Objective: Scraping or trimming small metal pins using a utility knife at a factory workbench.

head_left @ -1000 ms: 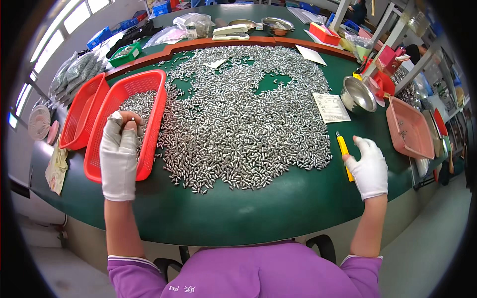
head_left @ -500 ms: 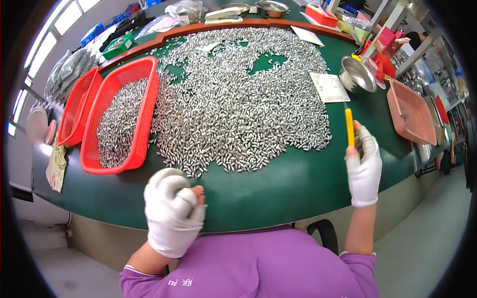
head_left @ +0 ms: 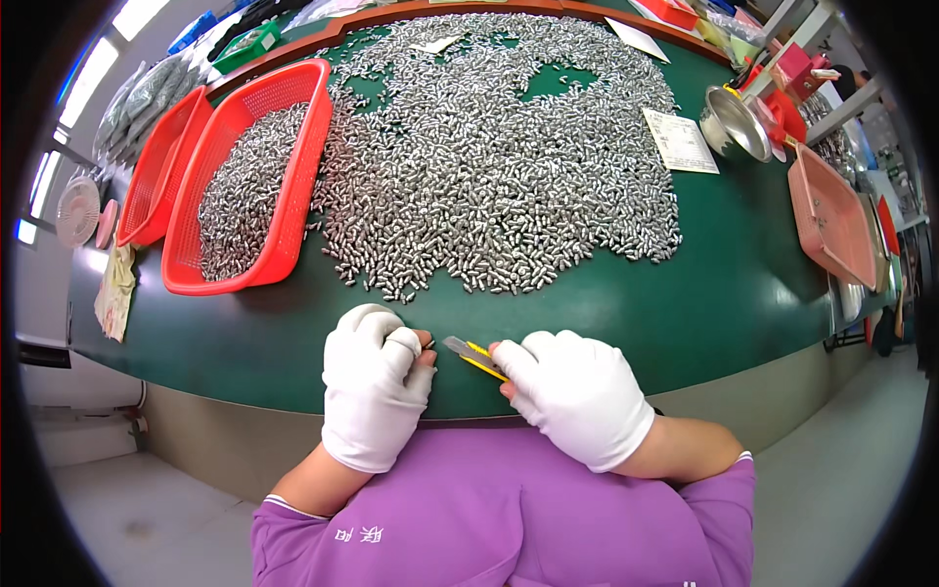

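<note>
White gloves with bare fingertips cover both my hands at the table's near edge. My right hand (head_left: 582, 391) grips a yellow utility knife (head_left: 479, 360), its blade out and pointing left. Just left of the blade tip, my left hand (head_left: 377, 382) is closed in a pinch on a small metal piece (head_left: 430, 344), mostly hidden by the fingertips. The blade and that piece look slightly apart. Beyond my hands spreads a wide layer of small silvery metal pieces (head_left: 509, 176), rounded and capsule-like.
A red perforated basket (head_left: 311, 147) on the left holds many such pieces; another red basket (head_left: 147, 210) stands beside it. To the right are a printed paper slip (head_left: 682, 143), a steel bowl (head_left: 736, 125) and a pink tray (head_left: 831, 220). A wooden rim (head_left: 391, 18) borders the table's back.
My right hand has brought the knife from the right side of the table down to the left hand, turning the blade leftward. My left hand has shifted slightly right. The view has tilted down.
</note>
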A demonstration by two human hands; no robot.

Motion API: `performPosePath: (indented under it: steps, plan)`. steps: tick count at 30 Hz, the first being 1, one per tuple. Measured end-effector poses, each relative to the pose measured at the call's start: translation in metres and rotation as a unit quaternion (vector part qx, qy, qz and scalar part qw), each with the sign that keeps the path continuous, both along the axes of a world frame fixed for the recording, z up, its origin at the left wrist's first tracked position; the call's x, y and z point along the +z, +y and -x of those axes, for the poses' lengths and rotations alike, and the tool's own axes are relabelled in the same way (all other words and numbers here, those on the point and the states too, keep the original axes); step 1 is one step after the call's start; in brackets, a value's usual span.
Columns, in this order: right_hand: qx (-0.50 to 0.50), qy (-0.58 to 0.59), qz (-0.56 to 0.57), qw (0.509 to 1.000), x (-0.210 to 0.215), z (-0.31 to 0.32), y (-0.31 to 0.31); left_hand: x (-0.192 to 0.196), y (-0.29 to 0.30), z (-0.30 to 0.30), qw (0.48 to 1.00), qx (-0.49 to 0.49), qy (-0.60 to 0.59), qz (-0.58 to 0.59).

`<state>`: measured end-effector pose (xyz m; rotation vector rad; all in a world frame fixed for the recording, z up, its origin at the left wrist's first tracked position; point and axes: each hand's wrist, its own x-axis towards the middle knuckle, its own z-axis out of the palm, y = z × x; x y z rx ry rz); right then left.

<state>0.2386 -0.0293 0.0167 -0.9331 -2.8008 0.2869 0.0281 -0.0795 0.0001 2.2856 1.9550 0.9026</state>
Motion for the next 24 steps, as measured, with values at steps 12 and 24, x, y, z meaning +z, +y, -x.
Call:
performPosePath:
  steps: [12, 24]
  plan:
    - [-0.044, 0.015, 0.036, 0.998, -0.006, 0.013, 0.001, -0.003, 0.001, -0.003, 0.999, 0.040, -0.022, 0.027]
    - [-0.072, 0.024, 0.111, 0.991, -0.004, 0.016, 0.004, -0.006, 0.001, -0.001, 0.999, 0.029, -0.033, 0.018]
